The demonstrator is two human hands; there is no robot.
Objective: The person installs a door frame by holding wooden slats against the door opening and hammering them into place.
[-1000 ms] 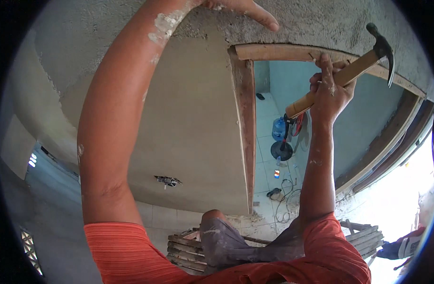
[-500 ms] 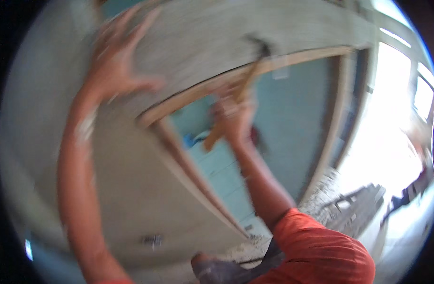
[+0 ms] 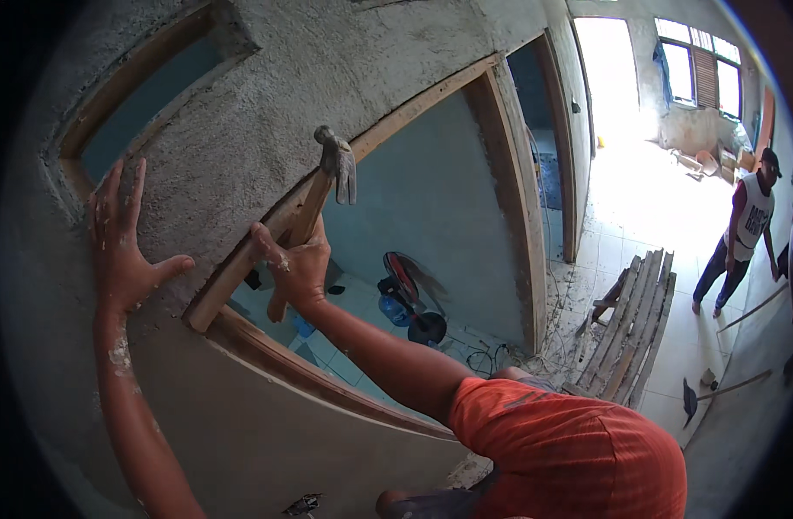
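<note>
My left hand, with dried grey smears on its forearm, is spread on or close to the rough plastered wall. Its fingertips reach the lower edge of a small wood-framed opening. In my right hand is a claw hammer, gripped around its wooden handle with the metal head up. The hammer stands in front of the top beam of a wooden door frame. My right thumb lies against or near that beam; contact is hard to tell.
Through the doorway are a fan and cables on tiles. Rough planks lie on the hallway floor at right. Beyond them a person in a cap stands near long-handled tools. A wire end pokes from the lower wall.
The view has swung, bringing the hallway and person into clearer sight. My left hand appears lower, beside the small opening. My right hand still grips the hammer, now lower and further left in view.
</note>
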